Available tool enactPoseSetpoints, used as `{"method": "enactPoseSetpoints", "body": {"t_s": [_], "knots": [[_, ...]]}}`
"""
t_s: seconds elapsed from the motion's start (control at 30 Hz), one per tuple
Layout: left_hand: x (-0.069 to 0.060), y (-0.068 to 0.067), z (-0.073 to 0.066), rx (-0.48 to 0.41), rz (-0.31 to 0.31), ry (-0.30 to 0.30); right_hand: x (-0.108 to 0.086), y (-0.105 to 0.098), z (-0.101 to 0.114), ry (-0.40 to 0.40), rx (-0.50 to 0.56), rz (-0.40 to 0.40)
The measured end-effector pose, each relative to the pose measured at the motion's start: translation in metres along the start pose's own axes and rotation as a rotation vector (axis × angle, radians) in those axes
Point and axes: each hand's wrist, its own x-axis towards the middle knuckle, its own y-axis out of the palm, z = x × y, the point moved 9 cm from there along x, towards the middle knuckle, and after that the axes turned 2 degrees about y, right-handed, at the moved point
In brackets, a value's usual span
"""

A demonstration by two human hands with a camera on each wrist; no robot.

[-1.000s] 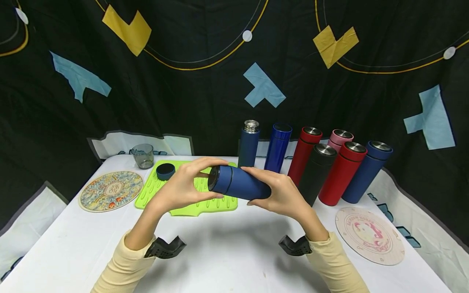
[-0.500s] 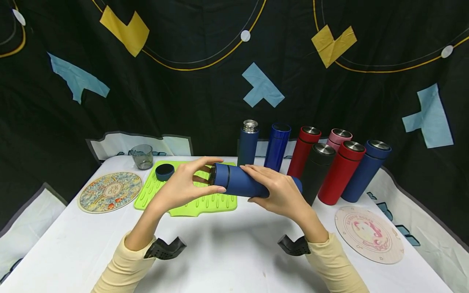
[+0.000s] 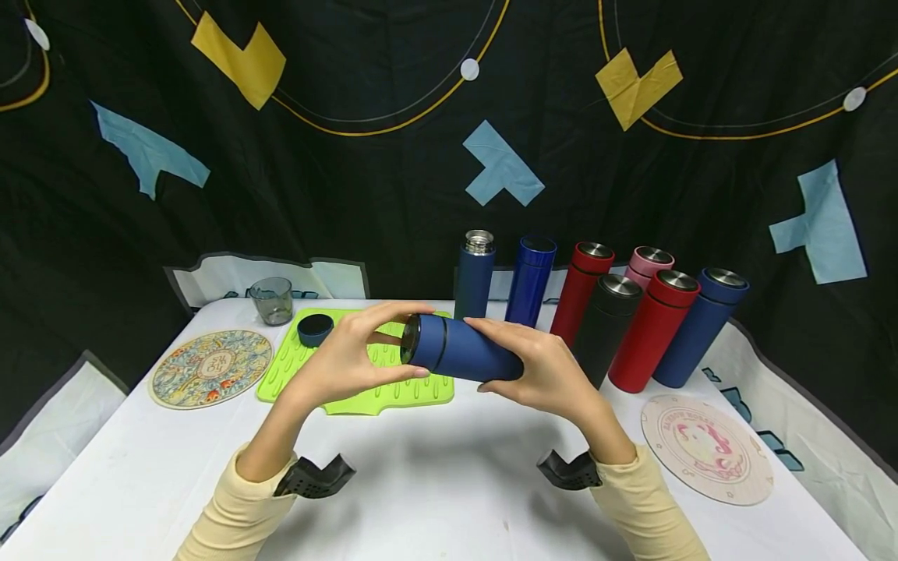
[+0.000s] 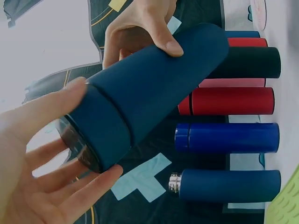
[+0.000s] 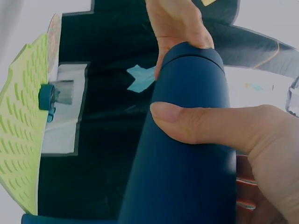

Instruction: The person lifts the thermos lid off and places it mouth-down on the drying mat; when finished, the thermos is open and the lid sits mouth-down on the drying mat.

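Note:
A dark blue thermos [image 3: 473, 351] is held up above the table, lying nearly level between both hands. My left hand [image 3: 344, 354] pinches its lid [image 3: 429, 341] between thumb and fingers at the left end. In the left wrist view the lid [image 4: 100, 123] meets the body at a dark seam, and fingertips touch its rim. My right hand [image 3: 550, 370] grips the body farther right; its thumb lies across the thermos [image 5: 187, 172] in the right wrist view. The thermos's base is hidden behind the right hand in the head view.
A lidless blue thermos [image 3: 475, 280] stands at the back. Several capped thermoses, including a red one [image 3: 652, 335], stand at right. A green mat [image 3: 393, 397] bears a blue lid [image 3: 315, 329]. A glass [image 3: 272, 301] and round mats [image 3: 213, 366] flank it.
Half a second ago the thermos's base showed past the right hand; now it is hidden. The lid's end has turned more toward the head camera, and the left fingers have closed nearer its rim.

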Motion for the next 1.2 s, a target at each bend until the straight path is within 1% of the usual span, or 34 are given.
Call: {"method": "enactPoseSetpoints", "body": {"t_s": [0.13,0.2,0.23,0.27,0.33,0.47,0.53,0.63,0.7,0.77,0.83,1.0,1.07,1.13,1.17,1.2], "knots": [[-0.001,-0.002,0.010,0.002,-0.032,-0.114,0.001,-0.002,0.006,-0.039,-0.096,-0.036],[-0.001,-0.002,0.012,0.003,-0.033,-0.144,0.001,-0.002,0.008,-0.053,-0.126,-0.047],[-0.001,-0.001,0.013,-0.003,-0.027,-0.144,0.001,-0.002,0.008,-0.056,-0.134,-0.048],[-0.001,-0.001,0.013,-0.005,-0.018,-0.134,0.001,-0.001,0.008,-0.057,-0.133,-0.045],[-0.001,0.002,0.010,-0.009,0.005,-0.088,0.001,0.000,0.005,-0.052,-0.106,-0.028],[0.000,0.006,0.000,-0.016,0.055,0.041,0.000,0.003,-0.003,-0.015,0.018,0.018],[0.000,0.006,-0.004,-0.021,0.065,0.089,-0.001,0.002,-0.006,0.001,0.075,0.033],[0.000,0.005,-0.007,-0.026,0.059,0.123,-0.002,0.001,-0.007,0.005,0.108,0.039],[0.000,0.004,-0.008,-0.016,0.041,0.125,-0.002,0.001,-0.006,0.002,0.104,0.036],[0.000,0.003,-0.006,-0.005,0.022,0.103,-0.001,0.000,-0.005,-0.006,0.077,0.027],[0.000,0.002,-0.002,0.000,0.005,0.064,-0.001,0.000,-0.003,-0.017,0.035,0.016],[-0.001,0.000,0.011,0.004,-0.025,-0.092,0.000,0.002,0.001,-0.049,-0.102,-0.012],[-0.001,0.000,0.015,0.017,-0.032,-0.142,0.001,0.002,0.002,-0.058,-0.141,-0.023],[-0.001,0.000,0.017,0.023,-0.028,-0.162,0.000,0.002,0.003,-0.061,-0.159,-0.031],[-0.001,0.001,0.017,0.020,-0.021,-0.153,0.000,0.002,0.002,-0.060,-0.157,-0.030],[-0.001,0.002,0.015,0.016,-0.007,-0.131,0.000,0.002,0.002,-0.058,-0.149,-0.027]]}}
